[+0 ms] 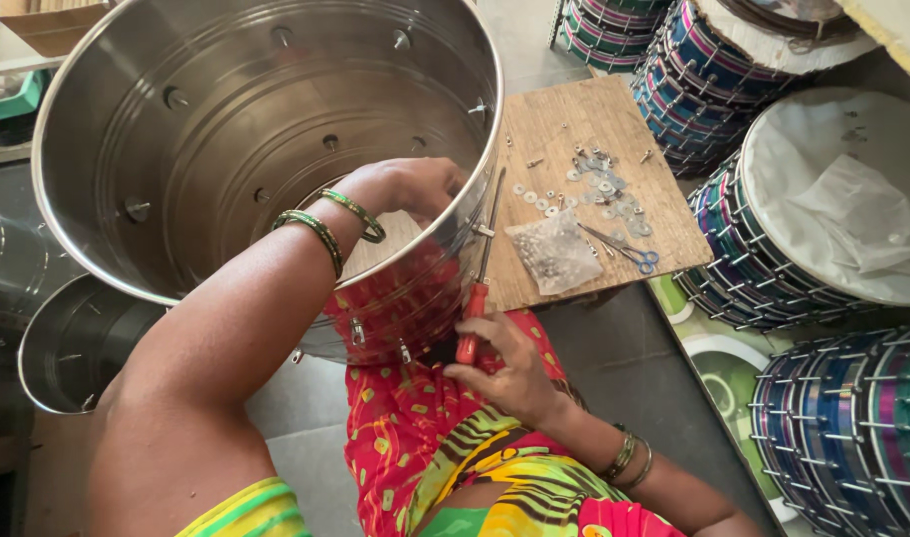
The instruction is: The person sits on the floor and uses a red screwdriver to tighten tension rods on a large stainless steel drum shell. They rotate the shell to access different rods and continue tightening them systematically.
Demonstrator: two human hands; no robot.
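A large shiny steel drum shell (226,109) lies tilted on my lap, its open mouth toward me, with bolts through holes around its wall. My left hand (410,186) reaches inside near the right rim, fingers curled against the wall; what they pinch is hidden. My right hand (504,368) grips the red handle of a screwdriver (480,268) outside the shell. Its shaft points up to a bolt at the rim.
A wooden board (564,129) to the right carries loose washers and bolts (599,189), a clear bag of hardware (554,254) and blue-handled scissors (634,257). Finished drums with coloured bands (823,199) crowd the right side. Another steel shell (77,343) lies at lower left.
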